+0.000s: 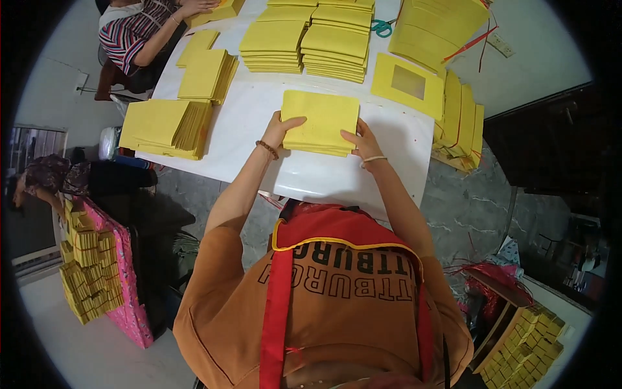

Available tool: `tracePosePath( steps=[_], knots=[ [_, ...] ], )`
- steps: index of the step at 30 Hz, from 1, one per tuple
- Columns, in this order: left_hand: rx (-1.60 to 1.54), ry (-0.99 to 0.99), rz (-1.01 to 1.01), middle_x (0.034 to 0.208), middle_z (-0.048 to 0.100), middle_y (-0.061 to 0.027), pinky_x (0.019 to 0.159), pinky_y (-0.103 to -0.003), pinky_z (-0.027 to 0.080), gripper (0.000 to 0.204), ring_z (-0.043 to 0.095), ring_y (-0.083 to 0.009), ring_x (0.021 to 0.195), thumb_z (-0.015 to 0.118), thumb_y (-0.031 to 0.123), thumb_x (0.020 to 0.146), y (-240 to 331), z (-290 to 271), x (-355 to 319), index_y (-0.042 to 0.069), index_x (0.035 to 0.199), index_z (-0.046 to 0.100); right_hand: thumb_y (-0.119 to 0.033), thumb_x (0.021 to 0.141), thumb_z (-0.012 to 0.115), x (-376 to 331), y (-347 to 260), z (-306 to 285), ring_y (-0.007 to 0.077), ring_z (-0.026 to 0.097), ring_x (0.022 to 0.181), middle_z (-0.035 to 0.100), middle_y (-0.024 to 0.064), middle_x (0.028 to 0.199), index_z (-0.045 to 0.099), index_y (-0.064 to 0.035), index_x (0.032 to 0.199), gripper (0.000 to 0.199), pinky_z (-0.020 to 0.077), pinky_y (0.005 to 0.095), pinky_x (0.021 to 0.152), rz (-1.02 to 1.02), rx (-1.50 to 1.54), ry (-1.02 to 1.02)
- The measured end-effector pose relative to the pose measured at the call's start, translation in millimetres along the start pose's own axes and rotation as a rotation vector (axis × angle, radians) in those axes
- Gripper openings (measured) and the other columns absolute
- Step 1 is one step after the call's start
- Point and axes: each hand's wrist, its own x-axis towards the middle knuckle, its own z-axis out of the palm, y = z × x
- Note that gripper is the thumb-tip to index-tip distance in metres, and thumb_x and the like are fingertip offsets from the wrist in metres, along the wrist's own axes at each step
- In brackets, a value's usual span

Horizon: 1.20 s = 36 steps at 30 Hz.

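Observation:
A stack of yellow paper pieces [321, 122] is gripped between my two hands over the near part of the white table [249, 126]. My left hand [277, 131] closes on its left side, with the thumb lying across the top sheet. On the right side my right hand [364, 141] holds the near corner, its thumb also on top. Most fingers of both hands are hidden behind or under the paper. The stack's near edge shows several layers, slightly uneven.
Tall piles of yellow paper [272, 42] stand beyond my hands, with more piles [170, 126] at left. A yellow sheet with a grey rectangle [408, 84] lies at right, near teal scissors [382, 27]. A co-worker in a striped shirt [139, 39] sits at far left.

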Motion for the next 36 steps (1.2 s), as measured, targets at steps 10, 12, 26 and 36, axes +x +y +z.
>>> tracePosePath(
  steps=[10,12,26,36],
  knots=[
    [0.115,-0.296,0.415,0.129,0.038,-0.0149,0.101,-0.038,0.031,0.113,0.040,-0.0269,0.118,0.079,0.014,0.062,15,83,-28,0.007,0.140,-0.003,-0.003,0.059,0.079,-52,-2,-77,0.0250,0.034,0.124,0.029,0.0151,0.138,-0.015,-0.0091,0.139,0.124,0.0310,0.0356,0.101,-0.415,-0.071,-0.075],
    [0.347,-0.348,0.462,0.131,0.035,-0.0167,0.102,-0.039,0.029,0.121,0.039,-0.0297,0.119,0.081,0.019,0.059,-17,75,-3,0.008,0.140,-0.009,-0.008,0.057,0.082,-55,10,-96,0.0239,0.038,0.120,0.036,0.0130,0.131,0.001,-0.0071,0.141,0.117,0.0334,0.0352,0.099,-0.335,-0.325,-0.108],
    [0.697,-0.377,0.496,0.131,0.037,-0.0237,0.101,-0.039,0.031,0.121,0.039,-0.0374,0.119,0.086,0.021,0.049,-43,84,4,-0.001,0.138,0.007,-0.020,0.048,0.088,-65,35,-109,0.0224,0.040,0.116,0.040,0.0098,0.124,0.022,-0.0039,0.131,0.107,0.0340,0.0337,0.098,-0.477,-0.471,0.002],
    [0.959,-0.465,0.498,0.137,0.026,-0.0245,0.106,-0.043,0.015,0.123,0.025,-0.0382,0.127,0.081,0.033,0.054,-48,83,8,0.000,0.139,0.000,-0.015,0.057,0.083,-67,32,-118,0.0213,0.039,0.118,0.039,0.0104,0.126,0.017,-0.0056,0.135,0.103,0.0345,0.0346,0.098,-0.528,-0.498,0.036]
  ],
)
